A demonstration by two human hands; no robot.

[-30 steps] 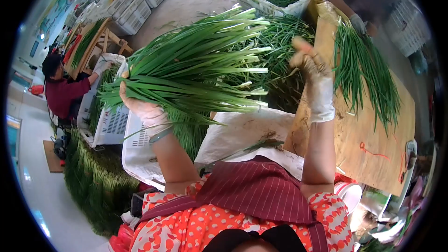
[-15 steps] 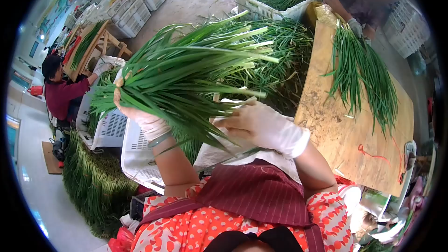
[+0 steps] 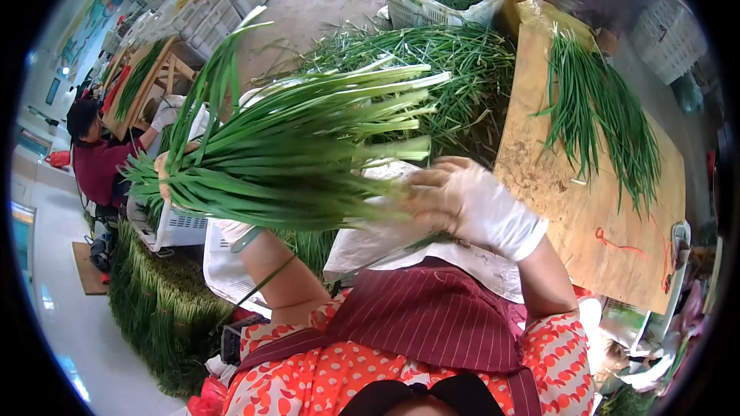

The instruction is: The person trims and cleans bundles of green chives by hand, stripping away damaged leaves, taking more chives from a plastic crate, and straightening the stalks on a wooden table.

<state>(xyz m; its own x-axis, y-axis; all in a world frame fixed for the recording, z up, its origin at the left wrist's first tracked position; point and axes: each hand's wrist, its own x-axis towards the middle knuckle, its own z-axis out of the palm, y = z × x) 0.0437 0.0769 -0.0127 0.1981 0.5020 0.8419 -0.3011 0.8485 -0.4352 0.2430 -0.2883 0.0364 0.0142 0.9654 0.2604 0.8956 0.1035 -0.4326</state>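
A thick bunch of Chinese chives (image 3: 301, 162) lies sideways in front of me, pale cut ends to the right and leaf tips to the left. My left hand (image 3: 164, 175), in a pale glove, is closed around the leafy end, with its palm largely hidden behind the leaves. Several leaves stick up above that grip. My right hand (image 3: 482, 204), also gloved, is just below and right of the cut ends. Its fingers are smeared by motion, so I cannot tell whether they hold anything. A loose leaf (image 3: 428, 241) hangs below its fingers.
A heap of loose chives (image 3: 462, 85) lies beyond the bunch. More chives (image 3: 601, 115) rest on the wooden board (image 3: 532, 154) at right. White crates (image 3: 412, 8) stand behind and left. Stacked bundles (image 3: 166, 285) are at lower left. Two other people work nearby.
The bunch has moved left and slightly down with my left hand, and its leaves lie more level. My right hand has swung right, away from the cut ends.
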